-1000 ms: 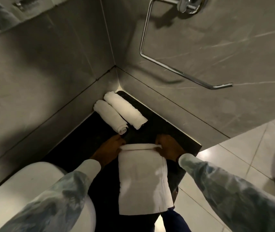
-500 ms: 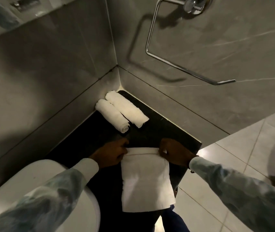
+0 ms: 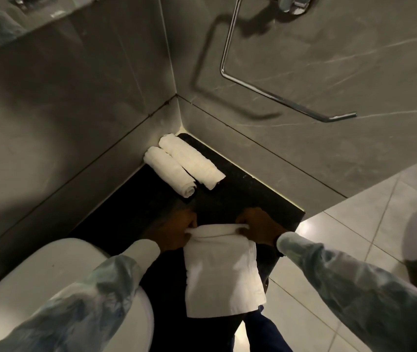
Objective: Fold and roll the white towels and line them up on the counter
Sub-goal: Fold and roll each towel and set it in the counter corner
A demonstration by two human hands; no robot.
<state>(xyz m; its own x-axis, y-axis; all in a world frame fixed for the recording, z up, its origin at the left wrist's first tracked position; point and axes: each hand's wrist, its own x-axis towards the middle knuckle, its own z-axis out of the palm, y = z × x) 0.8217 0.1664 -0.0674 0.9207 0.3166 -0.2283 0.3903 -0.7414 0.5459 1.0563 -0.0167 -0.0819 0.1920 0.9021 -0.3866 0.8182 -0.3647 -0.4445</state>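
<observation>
A folded white towel lies on the black counter, its near end hanging over the front edge. Its far end is curled into a small roll. My left hand grips the left end of that roll and my right hand grips the right end. Two finished towel rolls lie side by side in the far corner, the left roll touching the right roll.
A white basin sits at the near left. Grey tiled walls close the corner. A chrome towel ring hangs on the right wall. Pale floor tiles lie to the right of the counter.
The roll at the towel's far end has grown and both hands have come nearer with it. The flat part of the towel is shorter.
</observation>
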